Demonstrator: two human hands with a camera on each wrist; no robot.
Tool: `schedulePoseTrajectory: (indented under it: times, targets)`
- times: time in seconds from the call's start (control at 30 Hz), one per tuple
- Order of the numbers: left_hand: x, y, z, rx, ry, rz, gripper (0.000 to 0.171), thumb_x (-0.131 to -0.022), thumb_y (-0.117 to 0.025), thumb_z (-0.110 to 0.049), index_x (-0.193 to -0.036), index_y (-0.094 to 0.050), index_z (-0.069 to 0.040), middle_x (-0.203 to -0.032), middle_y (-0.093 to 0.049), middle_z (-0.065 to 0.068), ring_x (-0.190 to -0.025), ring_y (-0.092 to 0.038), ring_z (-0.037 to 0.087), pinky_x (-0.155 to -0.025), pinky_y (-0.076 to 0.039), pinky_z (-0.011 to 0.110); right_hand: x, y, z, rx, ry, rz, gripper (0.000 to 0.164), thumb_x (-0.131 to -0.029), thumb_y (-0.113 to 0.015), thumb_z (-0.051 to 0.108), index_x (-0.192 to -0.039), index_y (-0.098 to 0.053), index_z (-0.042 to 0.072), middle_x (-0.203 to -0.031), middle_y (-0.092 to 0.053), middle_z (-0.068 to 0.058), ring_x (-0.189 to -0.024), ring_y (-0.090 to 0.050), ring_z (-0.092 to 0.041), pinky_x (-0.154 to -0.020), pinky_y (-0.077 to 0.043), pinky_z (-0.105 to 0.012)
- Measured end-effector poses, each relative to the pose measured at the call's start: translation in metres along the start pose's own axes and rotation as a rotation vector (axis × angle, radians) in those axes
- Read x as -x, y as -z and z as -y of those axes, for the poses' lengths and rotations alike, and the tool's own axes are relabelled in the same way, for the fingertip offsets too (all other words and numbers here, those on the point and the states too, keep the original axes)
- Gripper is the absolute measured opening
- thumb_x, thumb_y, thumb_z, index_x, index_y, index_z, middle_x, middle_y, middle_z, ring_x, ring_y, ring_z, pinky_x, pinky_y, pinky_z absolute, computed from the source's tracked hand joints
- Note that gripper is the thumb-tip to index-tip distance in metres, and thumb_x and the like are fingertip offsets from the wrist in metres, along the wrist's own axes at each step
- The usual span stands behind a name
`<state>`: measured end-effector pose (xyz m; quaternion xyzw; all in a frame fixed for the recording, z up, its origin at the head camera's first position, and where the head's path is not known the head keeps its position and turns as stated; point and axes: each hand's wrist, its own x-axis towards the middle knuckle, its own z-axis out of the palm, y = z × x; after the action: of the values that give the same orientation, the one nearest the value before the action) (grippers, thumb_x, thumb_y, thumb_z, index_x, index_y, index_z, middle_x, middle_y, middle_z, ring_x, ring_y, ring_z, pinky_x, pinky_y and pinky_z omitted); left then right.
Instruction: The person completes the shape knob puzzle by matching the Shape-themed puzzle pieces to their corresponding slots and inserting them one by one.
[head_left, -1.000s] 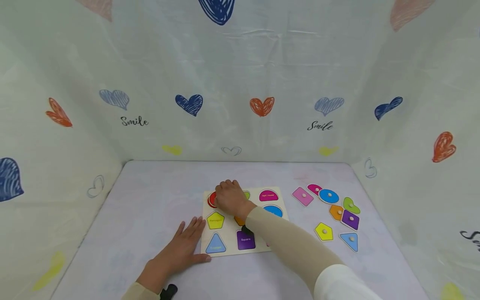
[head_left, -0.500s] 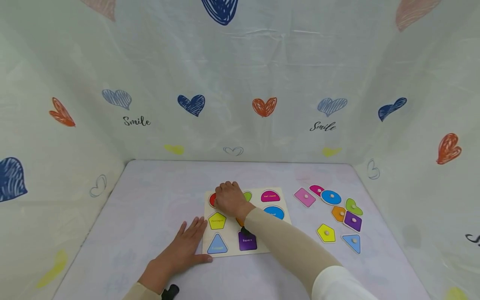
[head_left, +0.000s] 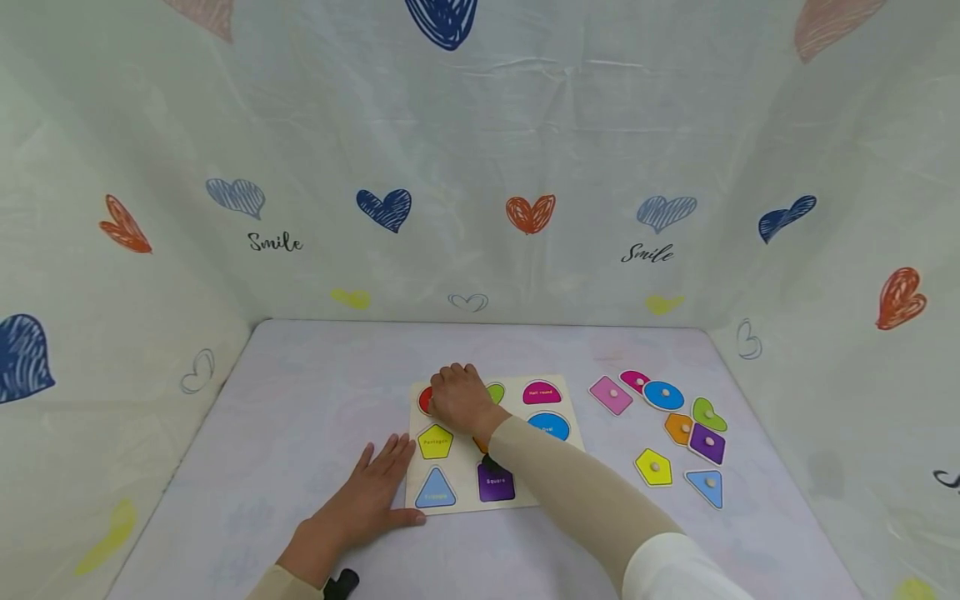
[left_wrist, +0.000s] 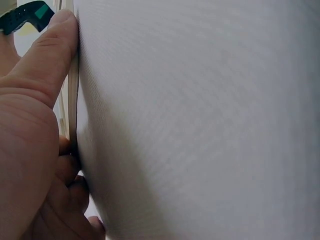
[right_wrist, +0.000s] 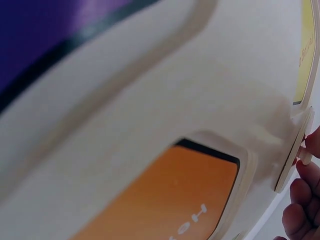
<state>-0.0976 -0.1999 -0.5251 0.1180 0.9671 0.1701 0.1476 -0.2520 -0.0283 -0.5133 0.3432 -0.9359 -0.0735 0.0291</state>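
My left hand point(head_left: 367, 500) lies flat on the counter point(head_left: 300, 400), fingers straight, thumb against the left edge of the puzzle board point(head_left: 461, 462). If it slackens, I judge the board could slide. My right hand point(head_left: 459, 396) sits curled over the red piece point(head_left: 425, 400) at the board's far left corner; the wrist view shows my fingertips point(right_wrist: 302, 187) pinching its peg point(right_wrist: 306, 135). Tilted, the piece could jam on the recess rim. My sleeve point(head_left: 570, 492) crosses the board and could drag it. The loose pieces point(head_left: 663, 395) lie well apart, right.
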Motion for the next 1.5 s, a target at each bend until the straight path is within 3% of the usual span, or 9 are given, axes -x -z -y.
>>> schedulePoseTrajectory:
  times: [0.7,1.0,1.5]
  targets:
    - [0.0,-0.001,0.001,0.001,0.004,-0.005,0.115,-0.079,-0.086,-0.06,-0.166,-0.031,-0.009,-0.174,-0.029,0.008,-0.164,-0.02,0.031,-0.132,-0.011,0.06,-0.002,-0.007,0.002,0.004,-0.002,-0.01,0.04,-0.106,-0.058,0.041,-0.131,-0.069,0.013,-0.123,-0.073,-0.002,-0.108,-0.062,-0.02,-0.101,-0.054,-0.034]
    - [0.0,-0.002,0.001,0.001,0.004,-0.007,0.115,-0.079,-0.086,-0.061,-0.166,-0.032,-0.009,-0.174,-0.029,0.008,-0.164,-0.02,0.03,-0.132,-0.011,0.06,-0.001,-0.007,0.002,-0.048,-0.025,-0.01,0.038,-0.107,-0.055,0.041,-0.129,-0.069,0.013,-0.121,-0.072,-0.001,-0.107,-0.06,-0.02,-0.101,-0.052,-0.034]
    - [-0.001,0.0,-0.001,-0.001,0.029,0.01,0.116,-0.077,-0.087,-0.061,-0.166,-0.032,-0.009,-0.174,-0.029,0.009,-0.164,-0.019,0.031,-0.132,-0.011,0.06,0.01,-0.005,-0.012,-0.079,-0.065,-0.015,0.041,-0.107,-0.055,0.045,-0.127,-0.067,0.012,-0.119,-0.07,-0.002,-0.11,-0.06,-0.02,-0.104,-0.052,-0.036]
